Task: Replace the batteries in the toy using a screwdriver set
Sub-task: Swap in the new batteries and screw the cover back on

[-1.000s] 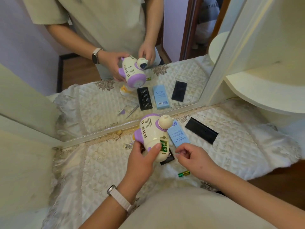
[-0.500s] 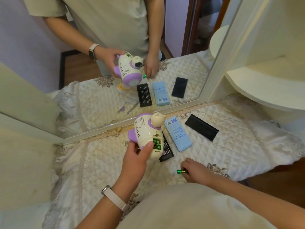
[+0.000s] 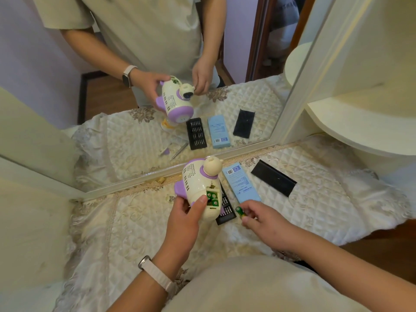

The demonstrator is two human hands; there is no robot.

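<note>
Two roles: the left hand (image 3: 184, 212) grips the toy (image 3: 198, 179), its compartment (image 3: 212, 197) turned up for loading. The right hand (image 3: 265, 219) pinches a battery (image 3: 239, 211) just right of it.

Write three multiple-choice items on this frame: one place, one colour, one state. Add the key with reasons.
1. Where does the blue box lie?
A) on the shelf
B) between the toy and the black lid
C) inside the toy

2. What colour is the battery that the right hand pinches?
A) red
B) green
C) white

3. The toy's battery compartment is:
A) open, cells showing
B) screwed shut
C) taped over

Key: 1 B, it lies flat between the two; 2 B, green casing shows in the pinch; 3 A, green cells sit uncovered in the opening.
</note>
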